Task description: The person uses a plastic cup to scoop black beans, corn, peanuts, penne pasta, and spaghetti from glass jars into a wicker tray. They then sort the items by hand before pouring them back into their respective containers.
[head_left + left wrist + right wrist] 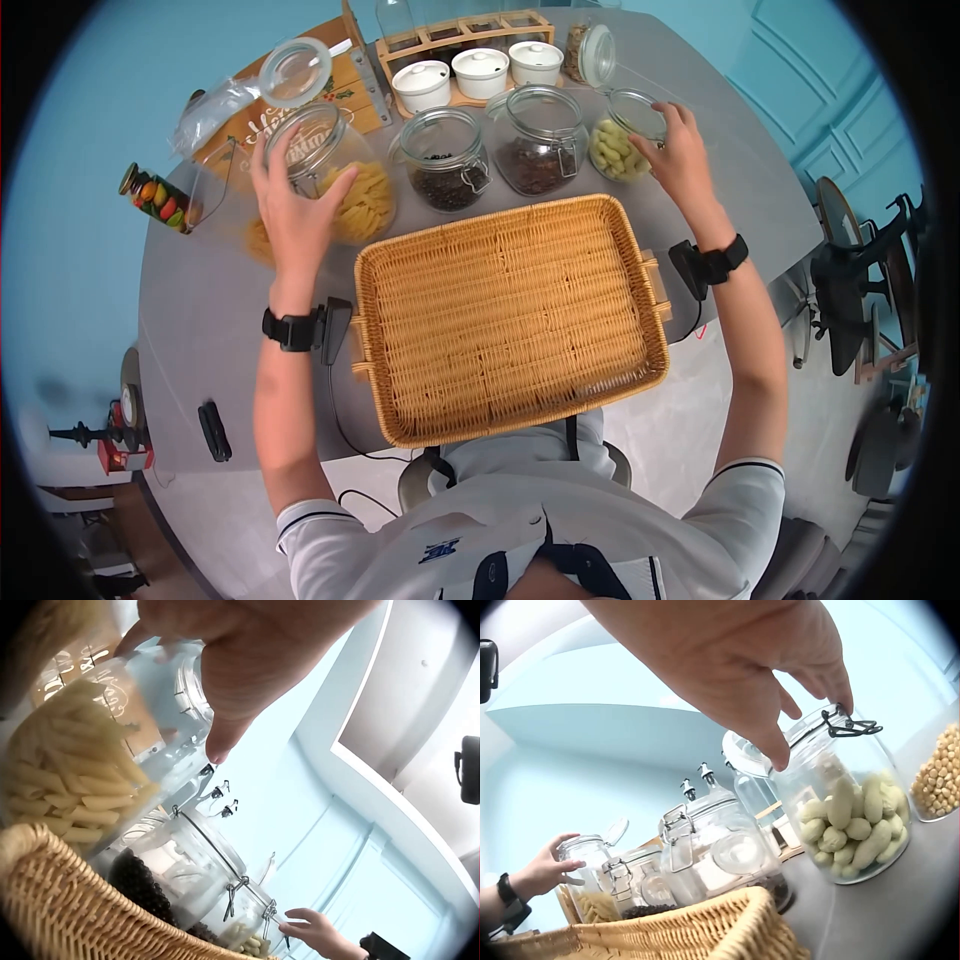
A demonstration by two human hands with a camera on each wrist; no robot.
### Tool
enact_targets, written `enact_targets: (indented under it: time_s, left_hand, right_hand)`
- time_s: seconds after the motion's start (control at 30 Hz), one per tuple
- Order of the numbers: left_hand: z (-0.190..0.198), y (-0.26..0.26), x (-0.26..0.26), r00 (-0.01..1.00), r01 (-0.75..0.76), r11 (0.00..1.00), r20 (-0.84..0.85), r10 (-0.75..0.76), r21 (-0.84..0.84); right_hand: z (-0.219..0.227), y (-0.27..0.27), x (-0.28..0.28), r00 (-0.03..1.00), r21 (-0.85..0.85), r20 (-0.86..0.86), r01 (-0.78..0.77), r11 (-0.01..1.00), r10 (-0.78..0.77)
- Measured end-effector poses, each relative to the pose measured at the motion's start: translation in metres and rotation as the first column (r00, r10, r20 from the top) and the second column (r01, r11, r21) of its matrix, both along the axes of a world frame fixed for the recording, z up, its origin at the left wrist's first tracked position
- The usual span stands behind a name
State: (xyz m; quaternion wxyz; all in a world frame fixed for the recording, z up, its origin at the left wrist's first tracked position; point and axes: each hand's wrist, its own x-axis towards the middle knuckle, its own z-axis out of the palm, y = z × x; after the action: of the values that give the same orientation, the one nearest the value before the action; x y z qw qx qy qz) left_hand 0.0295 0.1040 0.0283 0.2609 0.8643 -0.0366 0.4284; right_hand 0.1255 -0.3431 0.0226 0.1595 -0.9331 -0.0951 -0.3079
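My left hand [295, 215] holds a glass jar of penne [365, 205] near its neck, with the thumb on the right side and the fingers spread round the left. In the left wrist view, the thumb [225, 735] reaches the jar's rim while the fingers are partly hidden behind the glass. My right hand [685, 165] grips the rim of a smaller clip-top jar [862, 832] of unshelled peanuts, its wire clasp by the fingertips. Between these jars stand a jar of dark beads or beans [447, 185] and a wider jar with dark contents [537, 160].
A shallow wicker basket [510, 310] lies at the near table edge, in front of the jars. Behind are white lidded pots [480, 75] on a wooden rack, a wooden board [345, 90], and a jar of corn kernels [939, 776]. A colourful jar [160, 200] lies far left.
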Motion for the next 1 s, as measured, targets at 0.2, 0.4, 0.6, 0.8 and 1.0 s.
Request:
enact_targets:
  time_s: [0.2, 0.4, 0.6, 0.8, 1.0]
  left_hand:
    - [-0.002, -0.001, -0.001, 0.999, -0.048, 0.997, -0.006, 0.049, 0.064]
    - [0.014, -0.021, -0.031, 0.995, -0.077, 0.988, 0.066, 0.068, 0.135]
    - [0.008, -0.009, -0.113, 0.945, -0.024, 0.995, -0.323, 0.055, 0.100]
    - [-0.048, 0.010, -0.129, 0.698, -0.029, 0.942, -0.682, -0.220, -0.334]
    - [-0.056, 0.006, -0.144, 0.593, -0.002, 0.820, -0.661, -0.461, -0.573]
  right_hand:
    - [-0.008, -0.007, 0.008, 1.000, 0.048, 0.021, 0.001, 0.999, -0.002]
    - [0.016, -0.049, 0.008, 0.989, 0.008, 0.146, 0.020, 1.000, -0.021]
    - [-0.033, -0.116, 0.023, 0.993, 0.112, -0.007, 0.116, 0.987, -0.116]
    - [-0.039, -0.112, 0.033, 0.984, 0.315, -0.169, 0.108, 0.943, -0.057]
    - [-0.048, -0.125, 0.029, 0.989, 0.297, -0.095, 0.137, 0.945, -0.114]
